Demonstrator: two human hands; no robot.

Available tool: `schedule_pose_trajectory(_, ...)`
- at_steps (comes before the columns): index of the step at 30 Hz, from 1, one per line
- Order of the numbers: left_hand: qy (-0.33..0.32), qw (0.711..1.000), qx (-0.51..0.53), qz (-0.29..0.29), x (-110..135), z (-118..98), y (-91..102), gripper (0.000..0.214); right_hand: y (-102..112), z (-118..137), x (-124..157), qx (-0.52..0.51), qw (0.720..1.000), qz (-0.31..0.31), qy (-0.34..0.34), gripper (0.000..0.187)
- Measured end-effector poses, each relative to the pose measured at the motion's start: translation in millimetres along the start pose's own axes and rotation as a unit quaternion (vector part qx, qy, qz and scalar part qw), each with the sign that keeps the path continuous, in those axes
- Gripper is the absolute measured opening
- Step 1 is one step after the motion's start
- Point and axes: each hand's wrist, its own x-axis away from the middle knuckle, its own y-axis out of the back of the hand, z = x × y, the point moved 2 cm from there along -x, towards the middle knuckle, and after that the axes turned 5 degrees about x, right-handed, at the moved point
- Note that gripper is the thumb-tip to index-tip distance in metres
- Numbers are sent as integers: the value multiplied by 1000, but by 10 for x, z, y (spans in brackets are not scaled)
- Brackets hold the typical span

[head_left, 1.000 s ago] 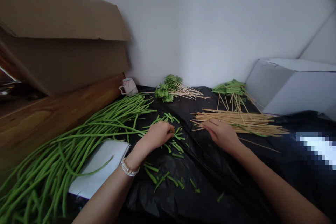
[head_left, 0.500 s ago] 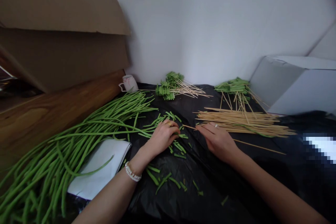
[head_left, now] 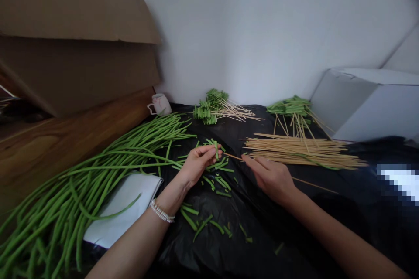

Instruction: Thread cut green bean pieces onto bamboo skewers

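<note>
Between the thumb and fingers of my left hand (head_left: 200, 160) is a short piece of green bean (head_left: 216, 150), held upright. My right hand (head_left: 270, 177) grips a thin wooden skewer (head_left: 233, 156), whose tip points left at the bean piece; I cannot tell whether it touches or has entered it. The skewer's other end sticks out behind the right hand. Cut bean pieces (head_left: 223, 183) lie scattered beneath and around my left hand. Beyond my right hand rests a pile of loose skewers (head_left: 304, 150).
Long green beans (head_left: 131, 152) cover the left side, partly over a folded white sheet (head_left: 121, 209). Skewered bean bundles (head_left: 205, 112) and another bundle (head_left: 291, 107) lie at the back. A mug (head_left: 161, 104), cardboard box (head_left: 78, 39) and white box (head_left: 376, 104) border the black plastic (head_left: 248, 235).
My left hand has turned and lifted from the scattered pieces, now showing a bean piece in its fingers. My right hand has shifted slightly left with the skewer.
</note>
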Motion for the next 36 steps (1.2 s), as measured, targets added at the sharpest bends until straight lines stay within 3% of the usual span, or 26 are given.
schedule_pose_trajectory(4, 18, 1000, 15, 7, 2, 7, 2, 31, 107, 3, -42, 17, 998, -52, -1, 31)
schedule_pose_trajectory(8, 12, 1000, 3, 2, 3, 6, 4, 29, 219, 42, -61, 55, 997, -50, 19, 30)
schedule_pose_trajectory(13, 27, 998, 16, 57, 42, 8, -31, 23, 253, 153, -91, -33, 988, -62, 140, 33)
schedule_pose_trajectory(20, 79, 985, 91, 121, 94, -29, -73, 16, 177, 268, -97, -124, 972, -46, 197, 35)
schedule_pose_trajectory(23, 52, 980, 172, 80, 26, -94, 16, 13, 163, 283, -101, -148, 972, -48, 175, 35)
schedule_pose_trajectory(30, -1, 968, 244, -65, -155, -274, 368, 9, 166, 42, -61, -195, 976, -99, 2, 44)
schedule_pose_trajectory(33, 21, 971, 235, -46, -127, -250, 336, 10, 171, 14, -61, -181, 978, -99, 1, 48)
schedule_pose_trajectory(36, 85, 977, 191, 47, -44, -153, 181, 11, 185, 106, -97, -178, 980, -72, 50, 51)
